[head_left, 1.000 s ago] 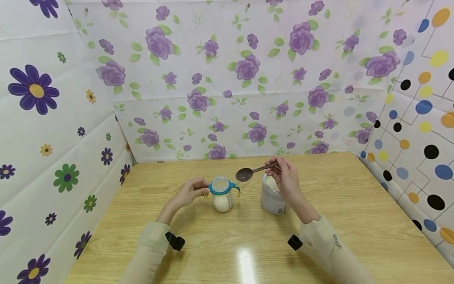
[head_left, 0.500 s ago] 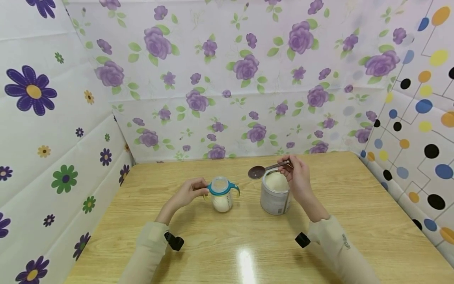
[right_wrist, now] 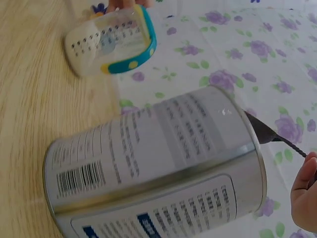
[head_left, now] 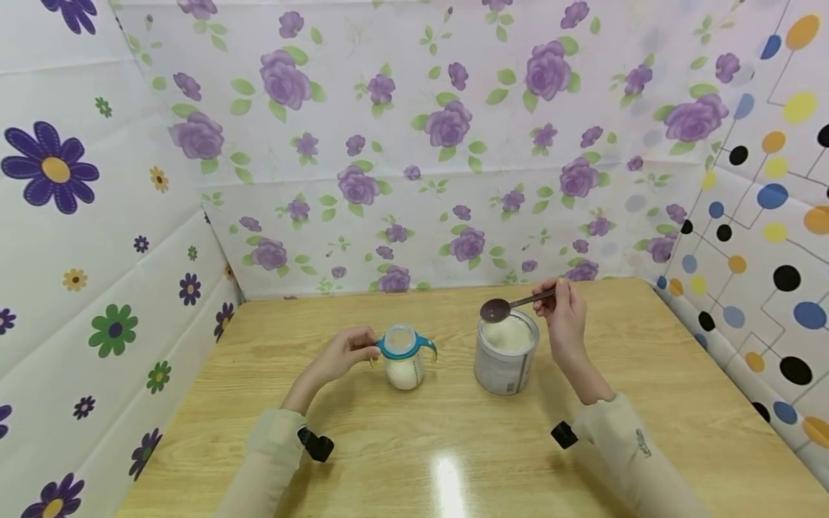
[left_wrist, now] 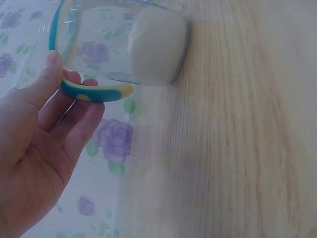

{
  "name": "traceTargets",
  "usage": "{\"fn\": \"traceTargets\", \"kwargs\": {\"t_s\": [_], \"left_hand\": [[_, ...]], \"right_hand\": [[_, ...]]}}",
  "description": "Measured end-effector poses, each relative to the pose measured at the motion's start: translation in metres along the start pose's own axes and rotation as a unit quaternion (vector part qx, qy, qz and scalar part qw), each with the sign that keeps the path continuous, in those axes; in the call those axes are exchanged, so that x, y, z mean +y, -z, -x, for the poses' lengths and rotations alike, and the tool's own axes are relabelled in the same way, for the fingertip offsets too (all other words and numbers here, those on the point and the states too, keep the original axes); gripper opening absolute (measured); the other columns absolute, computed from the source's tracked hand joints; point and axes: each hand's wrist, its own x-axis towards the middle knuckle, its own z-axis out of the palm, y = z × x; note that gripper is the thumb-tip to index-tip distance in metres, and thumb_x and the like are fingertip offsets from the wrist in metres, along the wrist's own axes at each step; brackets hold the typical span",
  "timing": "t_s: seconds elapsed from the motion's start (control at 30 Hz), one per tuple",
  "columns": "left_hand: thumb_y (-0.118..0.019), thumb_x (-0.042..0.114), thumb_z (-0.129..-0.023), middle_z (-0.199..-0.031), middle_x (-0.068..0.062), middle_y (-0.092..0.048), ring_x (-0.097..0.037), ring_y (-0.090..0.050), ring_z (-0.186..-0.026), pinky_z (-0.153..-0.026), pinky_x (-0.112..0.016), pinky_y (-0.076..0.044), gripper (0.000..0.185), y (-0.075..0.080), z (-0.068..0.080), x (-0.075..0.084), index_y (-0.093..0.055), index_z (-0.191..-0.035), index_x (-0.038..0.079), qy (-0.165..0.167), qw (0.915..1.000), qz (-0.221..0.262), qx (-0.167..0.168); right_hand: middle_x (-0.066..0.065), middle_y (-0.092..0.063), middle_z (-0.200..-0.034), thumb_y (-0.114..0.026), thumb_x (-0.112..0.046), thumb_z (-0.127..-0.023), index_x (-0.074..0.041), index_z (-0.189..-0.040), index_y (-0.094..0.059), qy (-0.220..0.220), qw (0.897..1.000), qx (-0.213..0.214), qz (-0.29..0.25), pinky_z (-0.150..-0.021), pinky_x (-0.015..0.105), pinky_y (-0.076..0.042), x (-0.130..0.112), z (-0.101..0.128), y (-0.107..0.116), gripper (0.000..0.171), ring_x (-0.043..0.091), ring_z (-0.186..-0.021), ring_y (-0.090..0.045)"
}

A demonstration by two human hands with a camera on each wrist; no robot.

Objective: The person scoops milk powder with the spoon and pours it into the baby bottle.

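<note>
A clear baby bottle [head_left: 404, 373] with a blue-and-yellow two-handled ring stands upright on the table, white powder in its lower part. My left hand [head_left: 345, 352] grips its left handle; in the left wrist view the thumb and fingers close round the handle [left_wrist: 96, 93]. To the right stands an open can [head_left: 500, 373] holding cream-white powder [head_left: 510, 335]. My right hand [head_left: 566, 322] pinches the end of a dark brown spoon [head_left: 496, 311], whose bowl hangs over the can's far left rim. In the right wrist view the can partly hides the spoon's bowl.
A light wood table [head_left: 388, 460] carries both containers, which stand a short gap apart. Floral cloth [head_left: 388, 144] hangs behind it, with patterned sheets at the left and right sides. Black wrist cameras [head_left: 317, 444] sit on both cuffs.
The right hand has carried the spoon rightward from beside the bottle to above the can, uncovering the can's powder. The left hand still holds the bottle's handle in the same place.
</note>
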Motion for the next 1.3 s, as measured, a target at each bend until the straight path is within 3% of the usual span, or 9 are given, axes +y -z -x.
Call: {"fn": "traceTargets", "kwargs": {"t_s": [0.27,0.57,0.87,1.0,1.2,1.3], "left_hand": [[-0.059,0.014,-0.096,-0.095,-0.024,-0.068,-0.038,-0.064,-0.084,-0.075,-0.05,-0.054,0.013,0.0,-0.002,-0.003,-0.062,-0.099,0.002,-0.007,1.0,0.002,0.0],[-0.06,0.016,-0.096,-0.095,-0.023,-0.068,-0.043,-0.063,-0.087,-0.078,-0.058,-0.051,0.012,-0.001,-0.001,-0.002,-0.062,-0.097,0.005,0.002,1.0,0.009,-0.004],[-0.059,0.015,-0.096,-0.096,-0.025,-0.067,-0.046,-0.062,-0.087,-0.077,-0.048,-0.054,0.013,-0.001,-0.001,-0.003,-0.062,-0.098,0.002,-0.002,1.0,0.004,-0.006],[-0.058,0.013,-0.097,-0.096,-0.026,-0.067,-0.041,-0.063,-0.086,-0.076,-0.047,-0.055,0.012,-0.001,-0.001,-0.006,-0.062,-0.098,0.001,-0.008,0.9999,0.006,-0.004],[-0.059,0.011,-0.096,-0.095,-0.023,-0.068,-0.03,-0.066,-0.082,-0.076,-0.052,-0.054,0.01,-0.001,-0.002,-0.008,-0.062,-0.098,0.002,-0.019,0.9998,0.006,-0.001],[-0.059,0.012,-0.096,-0.095,-0.023,-0.068,-0.03,-0.066,-0.082,-0.076,-0.054,-0.053,0.009,-0.001,-0.002,-0.007,-0.062,-0.098,0.004,-0.02,0.9998,0.006,-0.001]], "right_hand": [[0.004,-0.061,-0.079,-0.037,-0.021,-0.106,0.015,-0.094,-0.05,0.11,0.991,-0.031,0.077,-0.048,0.016,-0.043,0.003,-0.003,0.005,0.04,0.009,-0.057,-0.051],[0.0,-0.061,-0.079,-0.034,-0.006,-0.105,0.021,-0.097,-0.051,0.156,0.978,-0.071,0.123,-0.046,0.019,-0.039,0.001,-0.001,0.01,0.033,0.009,-0.056,-0.05],[0.007,-0.059,-0.077,-0.032,-0.001,-0.104,0.019,-0.096,-0.053,0.199,0.956,-0.117,0.178,-0.045,0.023,-0.039,-0.018,0.006,0.007,0.03,0.017,-0.055,-0.047],[0.012,-0.06,-0.078,-0.035,0.004,-0.102,0.017,-0.095,-0.057,0.238,0.938,-0.162,0.195,-0.049,0.02,-0.043,-0.01,0.002,0.015,0.027,0.017,-0.058,-0.049],[0.014,-0.062,-0.076,-0.042,0.001,-0.1,0.006,-0.09,-0.065,0.3,0.894,-0.229,0.242,-0.054,0.018,-0.044,0.004,-0.006,0.027,0.025,0.014,-0.059,-0.051],[0.01,-0.061,-0.073,-0.042,0.0,-0.1,0.0,-0.088,-0.065,0.306,0.883,-0.245,0.257,-0.051,0.021,-0.042,0.004,-0.005,0.027,0.025,0.012,-0.058,-0.05]]}}
